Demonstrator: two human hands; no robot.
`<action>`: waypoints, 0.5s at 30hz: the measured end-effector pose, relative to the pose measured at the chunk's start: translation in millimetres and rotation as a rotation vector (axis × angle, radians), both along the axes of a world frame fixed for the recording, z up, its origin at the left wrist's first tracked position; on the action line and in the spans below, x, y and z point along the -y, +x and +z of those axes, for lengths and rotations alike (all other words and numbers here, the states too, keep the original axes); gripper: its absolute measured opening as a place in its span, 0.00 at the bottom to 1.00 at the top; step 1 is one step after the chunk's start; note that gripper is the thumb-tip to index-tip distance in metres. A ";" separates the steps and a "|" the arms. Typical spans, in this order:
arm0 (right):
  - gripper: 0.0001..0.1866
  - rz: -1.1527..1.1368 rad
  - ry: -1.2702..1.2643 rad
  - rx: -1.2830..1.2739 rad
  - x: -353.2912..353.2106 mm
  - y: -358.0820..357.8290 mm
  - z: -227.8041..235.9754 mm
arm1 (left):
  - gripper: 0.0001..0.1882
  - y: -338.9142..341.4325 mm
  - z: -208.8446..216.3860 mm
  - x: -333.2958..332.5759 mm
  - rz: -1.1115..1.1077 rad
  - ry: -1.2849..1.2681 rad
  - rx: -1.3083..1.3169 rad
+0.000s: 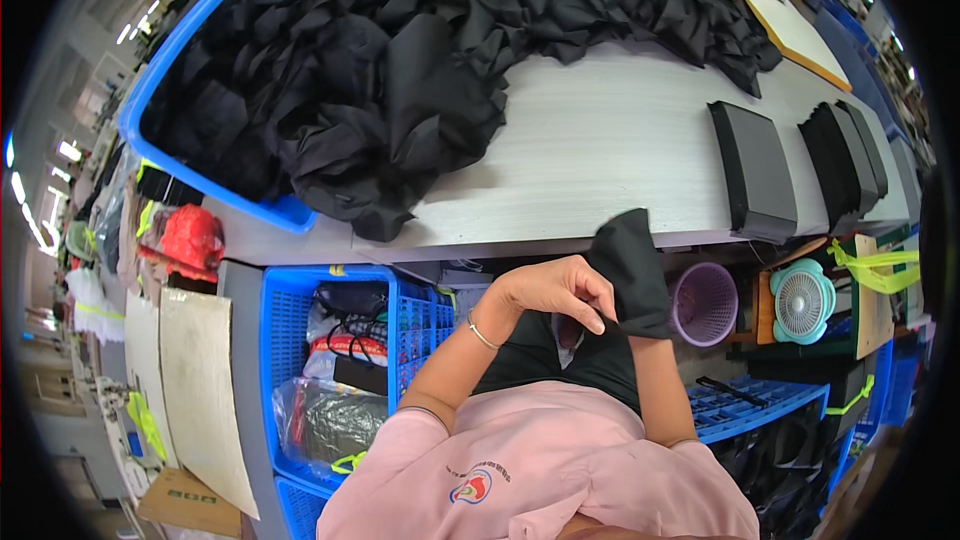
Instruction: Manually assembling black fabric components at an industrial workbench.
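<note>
In front of my body, just off the table's near edge, a small black fabric piece (632, 275) hangs over my right hand and covers it down to the wrist. My right fingers are hidden under or inside the cloth, so their pose does not show. My left hand (562, 292), with a bracelet at its wrist, is closed in a pinch at the left edge of this piece. Beyond, a large heap of crumpled black fabric pieces (400, 80) fills a blue tub (150, 145) and spills onto the pale table (580, 140).
Neat stacks of folded black pieces (755, 170) stand at the table's right. Below are a purple basket (703, 305), a small turquoise fan (802, 300) and a blue crate (330, 272) with bagged items. A red plastic bag (192, 238) lies at left.
</note>
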State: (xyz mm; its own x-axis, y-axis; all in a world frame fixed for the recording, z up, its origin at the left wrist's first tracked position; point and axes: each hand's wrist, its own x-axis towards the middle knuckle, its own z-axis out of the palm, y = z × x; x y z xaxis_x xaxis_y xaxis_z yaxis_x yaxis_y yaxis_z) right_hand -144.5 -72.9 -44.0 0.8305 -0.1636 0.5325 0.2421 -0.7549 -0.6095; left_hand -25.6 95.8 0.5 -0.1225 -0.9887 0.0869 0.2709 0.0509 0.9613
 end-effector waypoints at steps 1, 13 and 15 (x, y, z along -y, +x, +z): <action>0.17 0.003 0.000 -0.003 2.8 -10.5 -7.7 | 0.05 -2.0 7.3 1.8 0.014 -0.007 0.044; 0.16 0.038 1.279 -0.256 -73.1 -52.6 23.2 | 0.09 12.4 -23.0 73.0 1.227 0.035 -0.297; 0.18 0.090 1.082 -0.464 -77.1 -86.1 26.4 | 0.09 43.9 -18.9 60.6 1.326 0.030 -0.193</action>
State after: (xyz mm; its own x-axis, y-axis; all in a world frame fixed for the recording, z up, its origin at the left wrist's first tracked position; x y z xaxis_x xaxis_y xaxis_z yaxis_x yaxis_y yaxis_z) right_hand -230.6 4.2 -17.5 0.9397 -0.2754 -0.2026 -0.1447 0.2167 -0.9655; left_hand 18.3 35.2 -18.3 0.9355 -0.3519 -0.0298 0.1641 0.3584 0.9190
